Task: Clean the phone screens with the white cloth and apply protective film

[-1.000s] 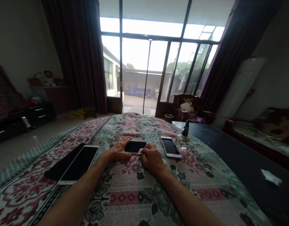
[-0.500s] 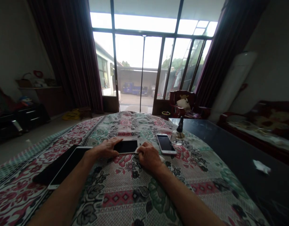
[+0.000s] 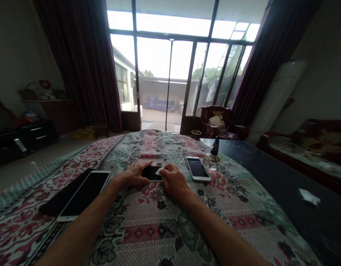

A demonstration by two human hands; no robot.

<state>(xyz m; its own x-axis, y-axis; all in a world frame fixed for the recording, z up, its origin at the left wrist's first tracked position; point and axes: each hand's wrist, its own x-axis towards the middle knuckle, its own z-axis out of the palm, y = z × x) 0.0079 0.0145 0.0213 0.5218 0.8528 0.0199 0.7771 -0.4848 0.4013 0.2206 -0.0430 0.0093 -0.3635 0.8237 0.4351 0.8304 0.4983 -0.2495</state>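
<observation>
Middle phone (image 3: 150, 172): flat on the desk cloth (image 3: 148, 229), between the left grip (image 3: 133, 175) and right grip (image 3: 173, 181), touched by both.
Large phone (image 3: 84, 194): well left of the left grip, on the cloth.
Dark slab (image 3: 62, 199): just left of the large phone, partly under it.
Small phone (image 3: 197, 169): just right of the right grip.
Little bottle (image 3: 214, 151): beyond the small phone, at the cloth's edge.
Paper scrap (image 3: 309, 196): far right of both grips, on the bare desk (image 3: 270, 173).

There was only one camera, and it sat on the person's head. It looked forward and a little down, over both arms, along the flowered tablecloth (image 3: 159, 221) toward the big window (image 3: 170, 70). The hands were close below it.
</observation>
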